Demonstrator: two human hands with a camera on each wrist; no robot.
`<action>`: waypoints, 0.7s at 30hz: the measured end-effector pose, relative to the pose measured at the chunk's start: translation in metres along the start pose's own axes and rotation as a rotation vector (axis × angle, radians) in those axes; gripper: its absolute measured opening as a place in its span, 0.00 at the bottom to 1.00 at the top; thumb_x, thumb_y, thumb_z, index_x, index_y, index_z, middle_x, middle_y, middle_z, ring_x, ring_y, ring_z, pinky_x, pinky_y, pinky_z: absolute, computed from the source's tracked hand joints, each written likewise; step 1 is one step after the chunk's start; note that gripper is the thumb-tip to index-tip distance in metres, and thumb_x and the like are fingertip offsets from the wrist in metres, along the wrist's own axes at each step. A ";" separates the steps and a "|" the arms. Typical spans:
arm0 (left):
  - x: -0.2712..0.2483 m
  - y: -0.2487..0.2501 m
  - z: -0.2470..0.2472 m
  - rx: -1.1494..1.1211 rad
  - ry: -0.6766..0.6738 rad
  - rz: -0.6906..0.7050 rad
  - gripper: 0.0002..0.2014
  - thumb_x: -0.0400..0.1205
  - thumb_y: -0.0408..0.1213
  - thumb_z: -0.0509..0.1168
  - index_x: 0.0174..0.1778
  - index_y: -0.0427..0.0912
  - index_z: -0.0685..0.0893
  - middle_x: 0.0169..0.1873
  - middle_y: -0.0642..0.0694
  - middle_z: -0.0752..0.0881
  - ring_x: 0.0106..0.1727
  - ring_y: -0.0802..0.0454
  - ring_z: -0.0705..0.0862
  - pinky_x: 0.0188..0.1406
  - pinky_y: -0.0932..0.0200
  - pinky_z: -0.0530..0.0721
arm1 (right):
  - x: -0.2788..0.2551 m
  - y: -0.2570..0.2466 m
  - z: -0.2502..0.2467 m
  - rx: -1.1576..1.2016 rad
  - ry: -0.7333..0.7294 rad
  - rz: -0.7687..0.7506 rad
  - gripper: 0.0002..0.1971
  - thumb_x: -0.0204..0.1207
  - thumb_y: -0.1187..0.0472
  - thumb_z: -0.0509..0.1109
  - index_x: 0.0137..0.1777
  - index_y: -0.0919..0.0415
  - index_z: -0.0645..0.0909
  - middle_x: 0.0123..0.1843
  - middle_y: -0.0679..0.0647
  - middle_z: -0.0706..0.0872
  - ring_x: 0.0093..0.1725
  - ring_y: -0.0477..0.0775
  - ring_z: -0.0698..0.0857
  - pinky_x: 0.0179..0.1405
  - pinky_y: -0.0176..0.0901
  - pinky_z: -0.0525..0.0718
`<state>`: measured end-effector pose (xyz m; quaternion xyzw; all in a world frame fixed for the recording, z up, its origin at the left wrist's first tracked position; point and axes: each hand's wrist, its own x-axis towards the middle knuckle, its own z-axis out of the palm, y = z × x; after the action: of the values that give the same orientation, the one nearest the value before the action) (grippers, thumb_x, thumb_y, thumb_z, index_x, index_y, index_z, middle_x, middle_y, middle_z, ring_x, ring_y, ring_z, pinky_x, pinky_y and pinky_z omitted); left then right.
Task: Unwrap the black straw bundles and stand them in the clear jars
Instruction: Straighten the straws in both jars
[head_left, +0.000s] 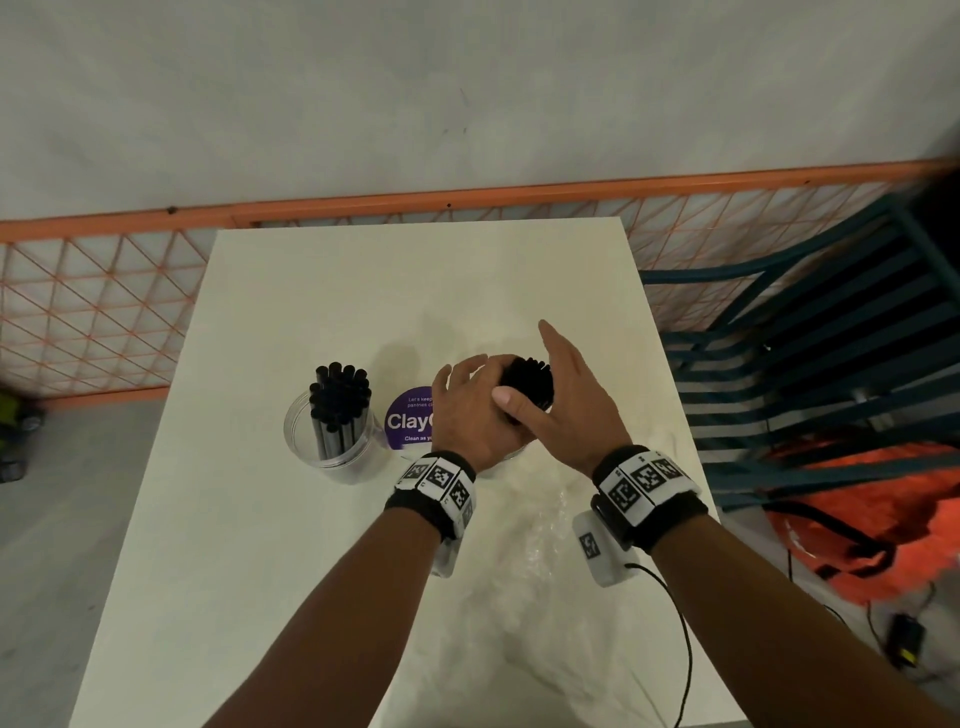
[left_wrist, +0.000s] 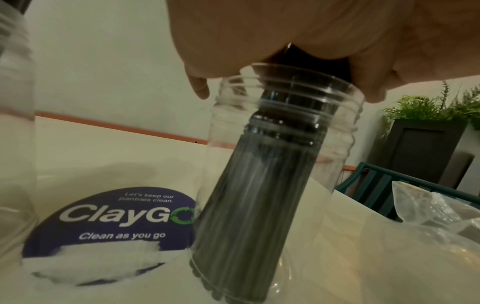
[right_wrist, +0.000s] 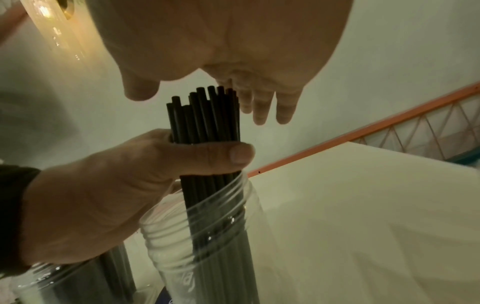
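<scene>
Straws (right_wrist: 205, 117), matte black tubes, seemingly unwrapped

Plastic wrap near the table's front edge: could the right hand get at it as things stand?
Probably yes. The right hand is open beside the straw bundle, which the left hand grips in the jar. The plastic wrap lies bare below the right wrist, nothing on it.

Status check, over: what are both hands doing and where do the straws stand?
Left hand grips straw bundle, lower ends in second jar. Right hand open beside straw tops. First jar already filled. Loose wrap lies nearer, not obstructing.
</scene>
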<state>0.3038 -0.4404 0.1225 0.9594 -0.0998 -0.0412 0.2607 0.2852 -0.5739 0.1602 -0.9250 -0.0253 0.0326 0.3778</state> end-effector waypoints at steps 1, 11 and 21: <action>0.000 0.001 -0.001 0.022 -0.001 0.007 0.34 0.67 0.64 0.53 0.69 0.56 0.77 0.64 0.57 0.84 0.74 0.45 0.75 0.77 0.36 0.66 | 0.003 -0.002 -0.001 -0.037 0.010 -0.016 0.46 0.76 0.33 0.64 0.86 0.53 0.49 0.87 0.53 0.58 0.83 0.53 0.63 0.77 0.51 0.67; -0.002 -0.001 0.000 0.041 -0.017 0.021 0.27 0.75 0.55 0.64 0.71 0.53 0.77 0.67 0.56 0.83 0.79 0.45 0.70 0.81 0.35 0.58 | 0.014 0.001 0.010 -0.154 -0.070 -0.057 0.42 0.76 0.31 0.62 0.84 0.52 0.56 0.82 0.53 0.67 0.78 0.55 0.71 0.71 0.54 0.76; -0.003 -0.004 -0.002 0.018 -0.016 -0.010 0.51 0.59 0.77 0.59 0.78 0.57 0.65 0.73 0.57 0.78 0.79 0.46 0.71 0.82 0.34 0.57 | 0.007 0.005 -0.005 -0.099 0.014 -0.027 0.46 0.69 0.24 0.61 0.83 0.49 0.59 0.83 0.48 0.66 0.79 0.54 0.68 0.72 0.56 0.74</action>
<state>0.3016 -0.4348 0.1222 0.9617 -0.0977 -0.0494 0.2512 0.2923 -0.5803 0.1598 -0.9423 -0.0365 0.0196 0.3322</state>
